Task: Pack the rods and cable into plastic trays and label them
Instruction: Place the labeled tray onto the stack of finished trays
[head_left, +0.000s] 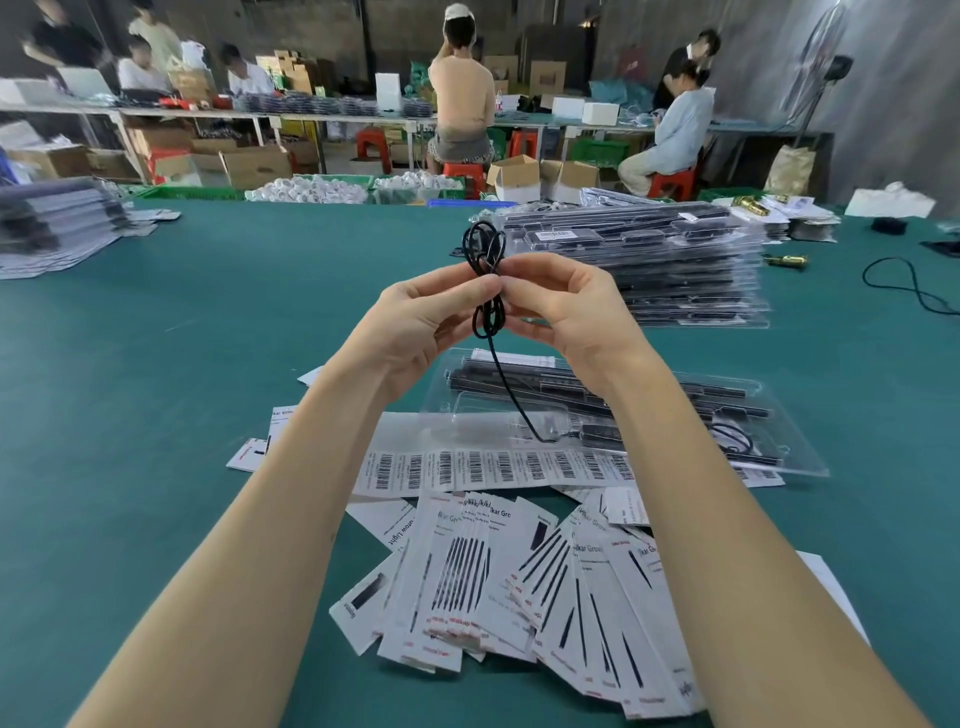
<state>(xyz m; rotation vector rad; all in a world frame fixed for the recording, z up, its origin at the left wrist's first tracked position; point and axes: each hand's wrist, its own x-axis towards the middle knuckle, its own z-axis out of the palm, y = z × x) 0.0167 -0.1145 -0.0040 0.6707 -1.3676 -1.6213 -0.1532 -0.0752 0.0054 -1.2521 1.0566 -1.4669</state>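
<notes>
Two bare hands raised above a green table (156, 364), seen from the head camera. The left hand (415, 322) and the right hand (566, 306) meet at a coiled black cable (485, 270); the fingers and thumb of each hand are curled and pinch the bundle at its middle, so that loops stand above the fingertips and a smaller loop hangs below. One loose end of the cable trails down from the hands to a clear plastic tray (800, 457) lying on the table just behind the forearms. This tray holds black rods (717, 389) laid lengthwise in its slots, and a second small coil of black cable shows near its right end. A strip of barcode labels (493, 467) lies along the near edge of the tray, partly under it. Nearer the viewer, a fanned heap of white printed cards (467, 571) covers the table between the forearms. Beyond the hands, to the right, stands a stack of filled trays (675, 270). A stack of flat packs (52, 228) lies at the far left edge. In the background, several people sit at long benches among cardboard boxes.
</notes>
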